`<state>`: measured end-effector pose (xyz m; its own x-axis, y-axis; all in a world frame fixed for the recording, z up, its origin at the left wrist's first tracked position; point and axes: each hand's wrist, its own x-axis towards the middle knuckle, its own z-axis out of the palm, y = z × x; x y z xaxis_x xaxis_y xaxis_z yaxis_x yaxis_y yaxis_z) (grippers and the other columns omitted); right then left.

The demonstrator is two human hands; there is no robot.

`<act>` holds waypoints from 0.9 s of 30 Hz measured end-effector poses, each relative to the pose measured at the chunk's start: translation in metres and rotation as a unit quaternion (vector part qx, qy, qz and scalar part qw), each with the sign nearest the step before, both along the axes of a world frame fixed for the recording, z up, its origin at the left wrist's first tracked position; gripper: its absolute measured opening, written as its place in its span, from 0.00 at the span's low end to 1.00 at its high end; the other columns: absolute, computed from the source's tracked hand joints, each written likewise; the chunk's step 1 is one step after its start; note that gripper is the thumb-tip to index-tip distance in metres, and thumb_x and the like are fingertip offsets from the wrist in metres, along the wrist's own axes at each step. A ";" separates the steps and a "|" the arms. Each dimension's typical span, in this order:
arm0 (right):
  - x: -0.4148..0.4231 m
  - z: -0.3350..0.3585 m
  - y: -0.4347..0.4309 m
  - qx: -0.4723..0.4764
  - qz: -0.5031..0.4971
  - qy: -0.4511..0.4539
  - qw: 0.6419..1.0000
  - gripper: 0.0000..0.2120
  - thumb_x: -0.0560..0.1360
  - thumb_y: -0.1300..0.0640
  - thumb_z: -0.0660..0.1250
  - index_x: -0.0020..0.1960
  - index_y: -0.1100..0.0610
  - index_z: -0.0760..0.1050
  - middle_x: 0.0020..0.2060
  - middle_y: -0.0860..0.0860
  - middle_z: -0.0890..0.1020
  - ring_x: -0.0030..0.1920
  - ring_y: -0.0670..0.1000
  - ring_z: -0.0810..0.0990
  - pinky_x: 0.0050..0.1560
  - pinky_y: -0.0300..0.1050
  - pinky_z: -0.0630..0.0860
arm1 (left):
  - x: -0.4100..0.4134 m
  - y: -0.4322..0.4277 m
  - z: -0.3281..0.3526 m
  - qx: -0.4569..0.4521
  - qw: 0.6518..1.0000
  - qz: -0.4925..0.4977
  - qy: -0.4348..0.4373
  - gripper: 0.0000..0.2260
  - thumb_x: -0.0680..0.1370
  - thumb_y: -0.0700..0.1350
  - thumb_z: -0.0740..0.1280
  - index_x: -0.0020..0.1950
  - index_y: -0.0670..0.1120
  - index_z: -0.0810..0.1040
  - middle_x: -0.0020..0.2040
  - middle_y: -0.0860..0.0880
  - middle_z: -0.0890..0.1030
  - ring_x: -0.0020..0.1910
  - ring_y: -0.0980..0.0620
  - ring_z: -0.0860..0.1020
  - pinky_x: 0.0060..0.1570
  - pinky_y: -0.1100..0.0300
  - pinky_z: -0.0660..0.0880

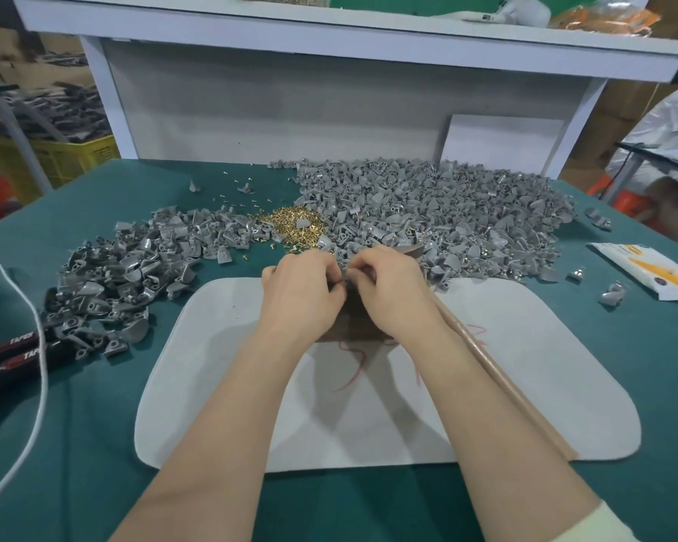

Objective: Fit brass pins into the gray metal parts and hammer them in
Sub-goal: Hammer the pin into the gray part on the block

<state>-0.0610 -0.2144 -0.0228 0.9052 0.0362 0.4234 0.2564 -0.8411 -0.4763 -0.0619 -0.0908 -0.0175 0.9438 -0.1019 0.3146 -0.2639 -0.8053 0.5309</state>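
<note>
The left hand (302,285) and right hand (394,287) curl their fingers on one small gray metal part (347,282) over the dark brown block (351,324), probably for a steady support. The heap of small brass pins (294,228) lies near, at twelve o'clock.

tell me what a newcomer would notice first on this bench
First, the sprawling heap of gray metal parts across the back right of the green table, with a smaller heap on the left. Between them glints a little pile of brass pins. Just in front, the left hand and right hand meet fingertip to fingertip over a pale mat, whatever is between them hidden.
</note>
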 end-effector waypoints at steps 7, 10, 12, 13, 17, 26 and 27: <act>-0.001 0.002 -0.010 0.113 -0.003 0.053 0.992 0.10 0.78 0.62 0.61 0.49 0.57 0.81 0.43 0.51 0.83 0.45 0.52 0.80 0.53 0.48 0.75 | 0.000 0.000 0.000 0.000 1.000 0.003 0.001 0.06 0.76 0.48 0.67 0.40 0.54 0.73 0.47 0.53 0.80 0.55 0.47 0.74 0.54 0.54 0.64; -0.002 0.002 -0.009 0.123 -0.005 0.052 0.991 0.08 0.77 0.62 0.63 0.50 0.54 0.80 0.43 0.49 0.82 0.46 0.50 0.80 0.55 0.47 0.76 | 0.000 0.000 0.001 0.003 1.000 0.001 0.002 0.06 0.76 0.47 0.67 0.41 0.54 0.73 0.48 0.53 0.80 0.55 0.47 0.75 0.54 0.55 0.64; -0.002 0.001 -0.008 0.117 0.000 0.044 0.992 0.07 0.76 0.60 0.65 0.50 0.53 0.80 0.43 0.47 0.82 0.46 0.47 0.80 0.55 0.45 0.75 | 0.000 0.000 0.001 0.005 1.000 0.000 0.004 0.05 0.76 0.47 0.67 0.41 0.54 0.73 0.48 0.52 0.80 0.55 0.47 0.74 0.53 0.55 0.64; -0.002 0.000 -0.007 0.113 0.004 0.038 0.993 0.06 0.76 0.60 0.66 0.49 0.52 0.80 0.43 0.47 0.82 0.46 0.47 0.80 0.55 0.44 0.75 | 0.000 0.000 0.001 0.006 1.000 -0.001 0.005 0.05 0.76 0.47 0.67 0.42 0.54 0.73 0.48 0.52 0.80 0.55 0.47 0.74 0.53 0.54 0.64; -0.001 -0.002 -0.003 0.088 -0.003 0.018 0.996 0.02 0.74 0.58 0.67 0.44 0.52 0.78 0.40 0.48 0.81 0.43 0.48 0.77 0.51 0.45 0.74 | -0.001 0.001 0.001 0.006 1.000 -0.006 0.005 0.03 0.76 0.46 0.66 0.43 0.53 0.75 0.49 0.51 0.80 0.55 0.45 0.74 0.54 0.54 0.66; 0.000 0.002 0.005 0.007 -0.050 0.014 0.999 0.06 0.76 0.56 0.64 0.44 0.56 0.77 0.41 0.51 0.78 0.46 0.53 0.75 0.44 0.41 0.64 | -0.003 0.000 0.003 0.004 1.000 -0.009 0.010 0.04 0.76 0.44 0.65 0.42 0.52 0.73 0.49 0.50 0.80 0.55 0.44 0.72 0.55 0.52 0.67; -0.001 0.001 0.005 0.015 -0.054 0.016 0.998 0.06 0.77 0.57 0.64 0.45 0.57 0.78 0.43 0.52 0.79 0.47 0.54 0.76 0.45 0.41 0.64 | -0.003 0.000 0.003 0.003 1.000 -0.008 0.010 0.05 0.76 0.44 0.65 0.41 0.52 0.73 0.49 0.50 0.80 0.55 0.44 0.72 0.55 0.52 0.67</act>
<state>-0.0625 -0.2094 -0.0213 0.9162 -0.0737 0.3939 0.1499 -0.8485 -0.5075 -0.0650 -0.0912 -0.0150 0.9482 -0.1195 0.2943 -0.2663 -0.8042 0.5314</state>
